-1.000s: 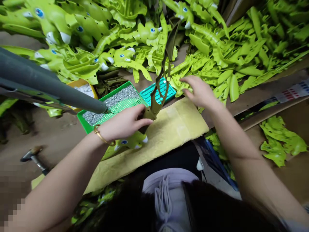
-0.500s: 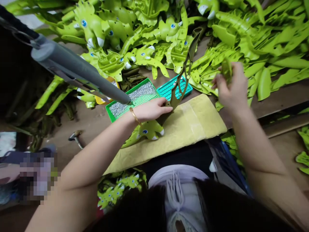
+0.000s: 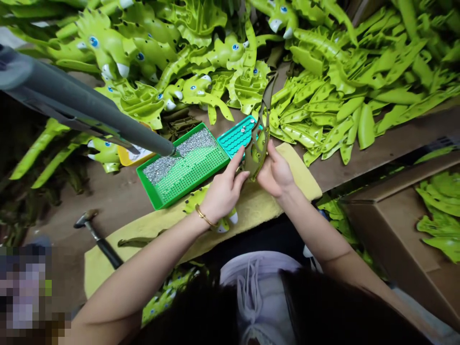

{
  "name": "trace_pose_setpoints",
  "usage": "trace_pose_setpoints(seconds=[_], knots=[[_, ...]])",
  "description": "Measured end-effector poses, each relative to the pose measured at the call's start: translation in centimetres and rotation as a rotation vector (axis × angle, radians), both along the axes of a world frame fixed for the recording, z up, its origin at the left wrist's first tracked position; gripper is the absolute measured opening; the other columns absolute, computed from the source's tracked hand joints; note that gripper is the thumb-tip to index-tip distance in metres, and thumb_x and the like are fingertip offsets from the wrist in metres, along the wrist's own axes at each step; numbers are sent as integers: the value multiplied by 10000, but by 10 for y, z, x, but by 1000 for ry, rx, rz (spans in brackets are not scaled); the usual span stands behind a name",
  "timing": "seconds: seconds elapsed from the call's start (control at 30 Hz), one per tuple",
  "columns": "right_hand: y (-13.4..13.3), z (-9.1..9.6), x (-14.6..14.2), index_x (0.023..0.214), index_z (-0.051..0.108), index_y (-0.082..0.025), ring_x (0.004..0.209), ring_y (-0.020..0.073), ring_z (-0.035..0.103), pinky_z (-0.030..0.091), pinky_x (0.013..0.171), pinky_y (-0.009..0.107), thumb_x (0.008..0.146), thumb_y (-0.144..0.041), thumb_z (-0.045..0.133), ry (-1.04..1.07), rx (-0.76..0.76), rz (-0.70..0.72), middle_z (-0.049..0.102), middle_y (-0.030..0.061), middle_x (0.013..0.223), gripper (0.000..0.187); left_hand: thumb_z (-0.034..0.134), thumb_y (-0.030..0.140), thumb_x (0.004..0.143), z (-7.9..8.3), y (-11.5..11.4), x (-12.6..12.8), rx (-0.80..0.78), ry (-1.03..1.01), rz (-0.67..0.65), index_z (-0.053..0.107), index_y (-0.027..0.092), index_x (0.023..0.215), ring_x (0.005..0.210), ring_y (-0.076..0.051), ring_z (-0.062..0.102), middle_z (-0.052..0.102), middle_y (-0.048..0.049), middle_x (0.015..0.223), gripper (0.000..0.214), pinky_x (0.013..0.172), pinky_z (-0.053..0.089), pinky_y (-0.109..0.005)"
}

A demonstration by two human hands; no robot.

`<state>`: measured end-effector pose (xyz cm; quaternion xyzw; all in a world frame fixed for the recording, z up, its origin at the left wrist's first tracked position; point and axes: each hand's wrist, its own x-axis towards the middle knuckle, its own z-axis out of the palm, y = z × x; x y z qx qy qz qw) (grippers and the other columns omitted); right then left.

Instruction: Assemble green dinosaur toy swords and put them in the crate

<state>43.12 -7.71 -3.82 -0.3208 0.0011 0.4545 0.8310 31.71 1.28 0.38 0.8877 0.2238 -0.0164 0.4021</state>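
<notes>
A long dark olive plastic toy part [image 3: 261, 127] stands tilted above a yellow cloth pad [image 3: 251, 206]. My left hand [image 3: 223, 190] grips its lower end from the left, fingers curled round it. From the right, my right hand [image 3: 275, 170] presses against the same lower end, fingers closed on it. A lime green dinosaur toy half [image 3: 228, 221] with white horns lies on the pad under my left wrist. Whether my right hand still has a small green piece in it is hidden.
A green tray of small screws [image 3: 183, 163] and a teal tray [image 3: 237, 136] sit beyond the pad. Heaps of green dinosaur shells [image 3: 161, 62] and leaf-shaped pieces [image 3: 341, 91] fill the back. A grey hanging tool [image 3: 89, 110] reaches in from the left. A hammer [image 3: 98, 238] lies at left.
My right hand came back from the pile of green pieces to the dark part's lower end. My left hand shifted its grip on the part. The head view swung slightly.
</notes>
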Motion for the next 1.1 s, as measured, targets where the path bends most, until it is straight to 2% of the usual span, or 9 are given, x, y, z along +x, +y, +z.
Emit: trace_pose_setpoints(seconds=[0.07,0.17,0.33,0.6,0.73,0.87,1.0,1.03,1.1], knots=[[0,1,-2,1071,582,-293,1181,128,603,515,1032,384,969,-421,403,33,12,-8,698,-57,1173,243,439,353,947,-2,4,-1,-27,-25,-1,306,188,1523,931,-173,680,722,-41,1107,613,962,506,-340],[2,4,-1,1034,595,-288,1158,125,616,511,1044,389,965,-373,428,129,21,-20,721,-60,1102,200,439,392,943,-4,10,-2,-63,-49,-34,318,217,1524,1297,-204,541,548,-24,1442,619,1132,386,-342],[4,13,-3,974,613,-257,1143,139,627,517,1044,393,979,-342,415,253,59,-35,736,-41,1025,216,439,429,926,1,19,-1,-116,-55,-66,306,182,1527,1467,-193,306,330,7,1568,664,1218,242,-335],[6,6,-9,1018,606,-266,1043,142,657,524,1024,380,928,-331,521,162,-5,-51,726,-55,1022,140,439,459,920,-3,25,-4,-127,-55,-76,322,153,1516,1450,-205,343,334,-10,1559,680,1214,247,-349],[0,1,-16,1092,581,-279,1055,154,631,516,1002,351,861,-470,613,-307,-201,-2,700,-30,1063,302,408,428,949,1,21,-8,-10,-34,-41,292,216,1533,1342,-230,504,479,-34,1491,632,1140,385,-380],[-11,-11,-27,1017,561,-248,723,149,610,548,724,329,828,-495,641,-710,-495,148,658,-10,842,320,366,380,978,-1,9,-13,194,69,-54,209,259,1557,998,-256,705,685,-86,1249,612,892,540,-397],[-16,-17,-36,1004,517,-262,693,149,601,522,665,320,874,-490,573,-794,-541,50,641,-11,826,269,366,386,973,-5,-1,-18,304,103,13,171,202,1564,898,-264,712,708,-130,1151,649,765,538,-347],[-17,-16,-34,1029,513,-264,700,151,609,524,668,321,875,-501,567,-804,-528,69,648,-10,838,287,366,399,968,-5,0,-19,287,104,30,178,179,1560,887,-264,709,710,-135,1127,659,769,533,-349],[-20,-11,-19,1080,530,-259,728,164,634,533,683,329,865,-545,565,-864,-449,265,666,0,847,360,383,445,945,-2,5,-19,178,65,11,304,150,1509,935,-265,690,701,-131,1127,642,827,521,-361]])
